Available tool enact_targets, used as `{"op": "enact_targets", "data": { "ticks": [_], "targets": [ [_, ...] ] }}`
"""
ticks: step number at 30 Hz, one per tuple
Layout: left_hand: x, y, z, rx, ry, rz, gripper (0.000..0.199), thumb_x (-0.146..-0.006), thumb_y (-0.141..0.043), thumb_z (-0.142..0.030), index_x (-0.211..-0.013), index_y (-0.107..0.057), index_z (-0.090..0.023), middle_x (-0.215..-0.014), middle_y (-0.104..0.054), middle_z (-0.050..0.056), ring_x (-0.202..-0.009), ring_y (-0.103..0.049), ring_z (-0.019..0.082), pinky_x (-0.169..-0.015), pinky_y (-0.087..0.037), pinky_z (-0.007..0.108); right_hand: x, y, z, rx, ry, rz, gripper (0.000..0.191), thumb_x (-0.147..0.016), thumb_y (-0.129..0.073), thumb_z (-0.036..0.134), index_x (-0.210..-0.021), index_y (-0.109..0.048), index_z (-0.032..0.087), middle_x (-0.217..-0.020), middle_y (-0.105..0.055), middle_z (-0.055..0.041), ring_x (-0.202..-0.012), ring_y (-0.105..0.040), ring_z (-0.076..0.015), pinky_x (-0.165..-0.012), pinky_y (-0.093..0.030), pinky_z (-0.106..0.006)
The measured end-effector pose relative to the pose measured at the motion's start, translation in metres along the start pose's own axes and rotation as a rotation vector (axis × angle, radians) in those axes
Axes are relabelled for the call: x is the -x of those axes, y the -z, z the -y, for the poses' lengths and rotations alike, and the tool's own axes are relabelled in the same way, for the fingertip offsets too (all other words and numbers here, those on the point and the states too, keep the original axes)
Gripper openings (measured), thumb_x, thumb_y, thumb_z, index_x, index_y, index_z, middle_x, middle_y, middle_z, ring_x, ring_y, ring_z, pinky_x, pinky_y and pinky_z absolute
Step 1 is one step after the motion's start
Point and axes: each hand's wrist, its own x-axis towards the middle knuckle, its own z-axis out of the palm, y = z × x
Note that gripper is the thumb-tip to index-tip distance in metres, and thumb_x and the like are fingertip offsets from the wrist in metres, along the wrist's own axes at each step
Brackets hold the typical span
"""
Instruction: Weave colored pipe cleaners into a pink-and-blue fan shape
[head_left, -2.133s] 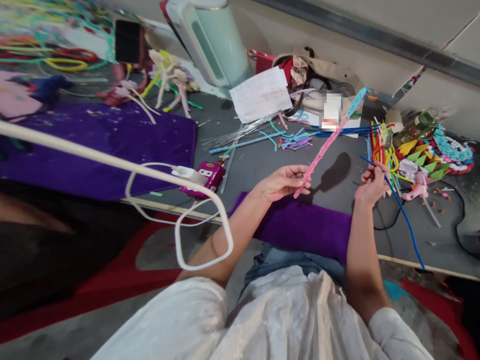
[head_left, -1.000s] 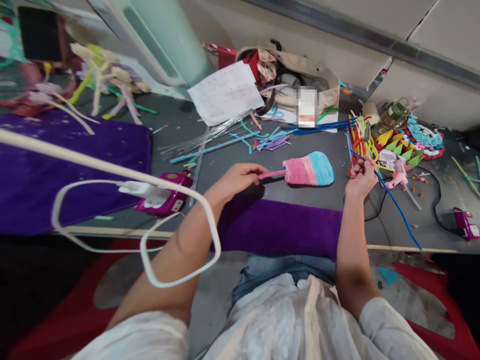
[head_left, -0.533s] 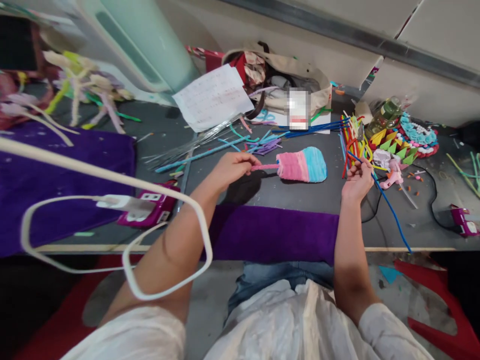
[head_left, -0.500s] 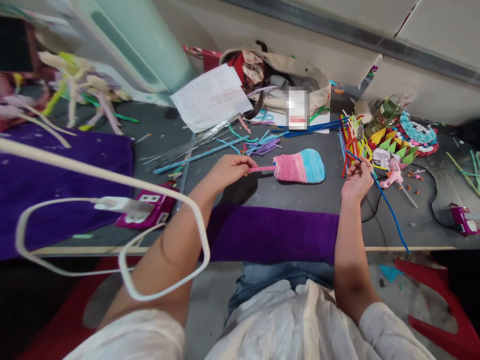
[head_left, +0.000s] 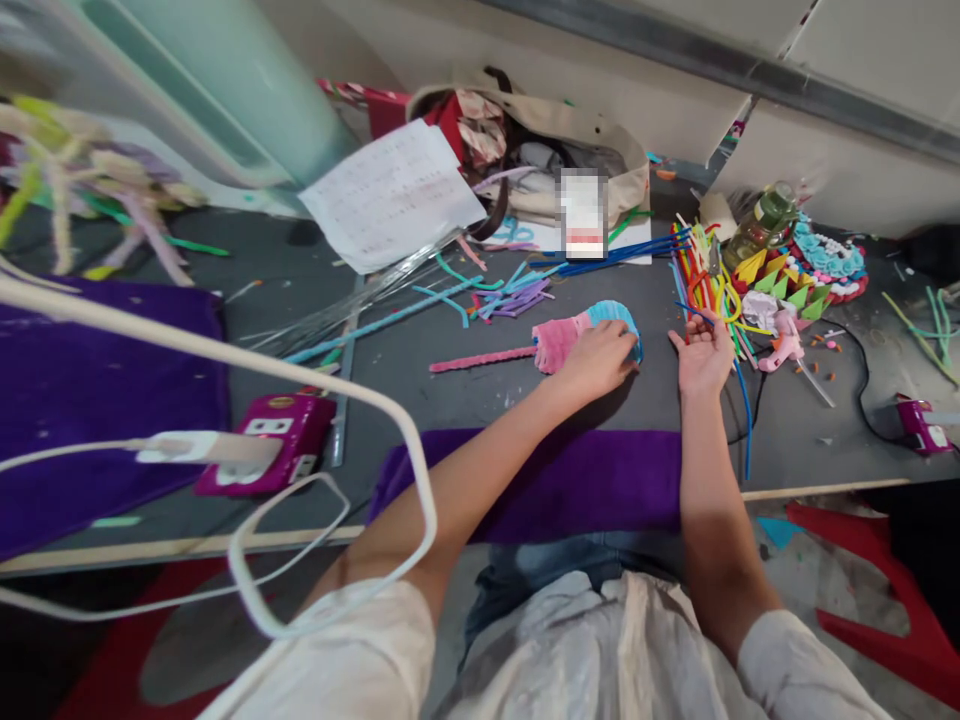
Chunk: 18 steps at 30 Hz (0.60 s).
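A flat pink and blue piece (head_left: 559, 342) wound from pipe cleaners lies on the dark table, its pink stem (head_left: 484, 360) pointing left. My left hand (head_left: 600, 358) reaches over it, fingers curled on the rounded blue end and covering part of it. To the right, my right hand (head_left: 706, 358) is turned palm up with the thumb apart. A blue pipe cleaner (head_left: 744, 420) runs across its curled fingers and hangs toward the table's front edge. Just beyond that hand is a bundle of red, yellow and white pipe cleaners (head_left: 701, 270).
Short blue and purple pieces (head_left: 517, 295) and dark blue pipe cleaners (head_left: 611, 258) lie behind the piece. A paper sheet (head_left: 394, 195) leans by a cloth bag (head_left: 630, 165). A white cable (head_left: 360, 385) crosses the left foreground, near a purple power strip (head_left: 281, 440).
My left hand has let go of the pink stem and moved right onto the blue end. My right hand has turned palm up, its thumb spreading away from the blue pipe cleaner.
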Motion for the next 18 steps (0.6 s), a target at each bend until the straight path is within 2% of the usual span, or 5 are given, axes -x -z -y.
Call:
{"op": "enact_targets", "data": {
  "ticks": [3, 6, 9, 13, 18],
  "targets": [
    [0.003, -0.011, 0.002, -0.082, -0.036, 0.016, 0.029, -0.084, -0.061, -0.026, -0.110, -0.064, -0.013, -0.128, -0.056, 0.018, -0.122, -0.050, 0.033, -0.101, -0.040, 0.048, 0.004, 0.001, 0.003, -0.055, 0.049, -0.039, 0.020, -0.083, -0.050, 0.036, -0.087, -0.062, 0.022, -0.076, -0.057, 0.0038, -0.068, -0.056, -0.0085, -0.090, -0.051, -0.038],
    [0.008, -0.015, 0.006, -0.077, -0.052, -0.007, 0.031, -0.086, -0.059, -0.027, -0.115, -0.061, -0.015, -0.135, -0.053, 0.019, -0.127, -0.047, 0.033, -0.104, -0.037, 0.051, 0.007, 0.002, 0.003, -0.031, 0.016, -0.069, 0.019, -0.083, -0.051, 0.036, -0.087, -0.062, 0.022, -0.076, -0.058, 0.0038, -0.068, -0.056, -0.0091, -0.089, -0.052, -0.041],
    [0.010, -0.016, 0.009, -0.080, -0.061, -0.022, 0.031, -0.088, -0.057, -0.028, -0.116, -0.061, -0.016, -0.135, -0.053, 0.018, -0.128, -0.046, 0.033, -0.105, -0.036, 0.051, 0.006, -0.001, -0.002, -0.004, -0.022, -0.111, 0.018, -0.082, -0.052, 0.037, -0.086, -0.062, 0.022, -0.076, -0.058, 0.0044, -0.067, -0.056, -0.0091, -0.089, -0.052, -0.042],
    [0.012, -0.015, 0.009, -0.103, -0.079, -0.014, 0.032, -0.087, -0.057, -0.028, -0.116, -0.061, -0.015, -0.134, -0.054, 0.018, -0.126, -0.047, 0.033, -0.103, -0.038, 0.050, -0.002, -0.007, -0.008, -0.041, 0.014, -0.167, 0.017, -0.083, -0.050, 0.033, -0.083, -0.062, 0.021, -0.072, -0.057, 0.0049, -0.066, -0.056, -0.0085, -0.090, -0.052, -0.041],
    [0.014, -0.010, 0.008, -0.101, -0.088, -0.003, 0.029, -0.087, -0.057, -0.026, -0.114, -0.061, -0.015, -0.129, -0.056, 0.017, -0.126, -0.048, 0.033, -0.101, -0.039, 0.050, 0.000, -0.001, 0.000, -0.043, -0.012, -0.162, 0.015, -0.083, -0.052, 0.031, -0.084, -0.062, 0.021, -0.073, -0.058, 0.0051, -0.065, -0.056, -0.0086, -0.090, -0.053, -0.046]
  ]
}}
